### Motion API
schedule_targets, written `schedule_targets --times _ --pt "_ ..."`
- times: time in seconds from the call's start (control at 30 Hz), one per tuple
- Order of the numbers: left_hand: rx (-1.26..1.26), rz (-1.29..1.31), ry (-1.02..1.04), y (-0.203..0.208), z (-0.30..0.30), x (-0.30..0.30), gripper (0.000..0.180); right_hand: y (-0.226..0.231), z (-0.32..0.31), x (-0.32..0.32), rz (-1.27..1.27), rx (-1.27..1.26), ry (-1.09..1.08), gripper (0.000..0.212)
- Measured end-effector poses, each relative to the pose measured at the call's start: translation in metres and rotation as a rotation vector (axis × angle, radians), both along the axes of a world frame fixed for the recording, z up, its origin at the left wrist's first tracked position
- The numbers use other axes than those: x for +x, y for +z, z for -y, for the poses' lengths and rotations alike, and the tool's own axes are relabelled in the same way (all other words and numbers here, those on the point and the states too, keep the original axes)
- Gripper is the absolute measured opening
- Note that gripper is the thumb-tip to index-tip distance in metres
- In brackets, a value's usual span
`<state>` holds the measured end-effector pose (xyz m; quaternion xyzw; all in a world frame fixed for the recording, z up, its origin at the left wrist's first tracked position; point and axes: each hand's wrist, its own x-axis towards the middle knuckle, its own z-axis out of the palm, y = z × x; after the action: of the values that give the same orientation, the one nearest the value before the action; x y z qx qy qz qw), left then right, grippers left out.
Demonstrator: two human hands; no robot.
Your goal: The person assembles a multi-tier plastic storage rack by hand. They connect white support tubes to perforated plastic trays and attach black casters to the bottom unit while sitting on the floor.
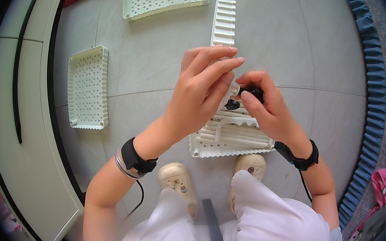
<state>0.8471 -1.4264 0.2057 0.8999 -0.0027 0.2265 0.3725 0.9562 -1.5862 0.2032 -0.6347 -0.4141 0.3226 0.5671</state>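
- Strip (225, 17), white and ribbed, runs lengthwise forward from just left of a black piece (253, 93).
- Right hand (272, 104), nearer its close end, pinches the black piece.
- Left hand (194, 89) crosses the strip, fingers extended; cannot tell whether gripping.

Rods (245, 138) in tray (227, 153); second tray (87, 88) left of strip (224, 17).
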Motion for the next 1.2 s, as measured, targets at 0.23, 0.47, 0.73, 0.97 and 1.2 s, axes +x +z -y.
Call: schedule_targets --times 0.23,0.47,0.73,0.97,1.2 --pt "-0.356 -0.100 0.180 -0.007 0.010 -0.002 0.046 0.000 0.004 -0.002 0.145 -0.017 0.051 0.028" --pt "-0.770 -0.162 0.030 -0.015 0.006 -0.004 0.049 0.000 0.002 0.000 0.302 -0.039 0.031 0.034" --pt "-0.746 -0.141 0.037 -0.022 0.007 -0.001 0.048 -0.017 -0.001 -0.002 0.591 0.034 0.035 0.035" --pt "-0.704 -0.092 0.062 -0.024 0.013 0.001 0.047 -0.008 0.001 -0.013 0.320 -0.105 0.006 0.027" --pt "-0.707 -0.110 0.085 -0.021 0.014 0.002 0.047 0.005 -0.004 -0.015 -0.215 -0.203 -0.063 0.024"
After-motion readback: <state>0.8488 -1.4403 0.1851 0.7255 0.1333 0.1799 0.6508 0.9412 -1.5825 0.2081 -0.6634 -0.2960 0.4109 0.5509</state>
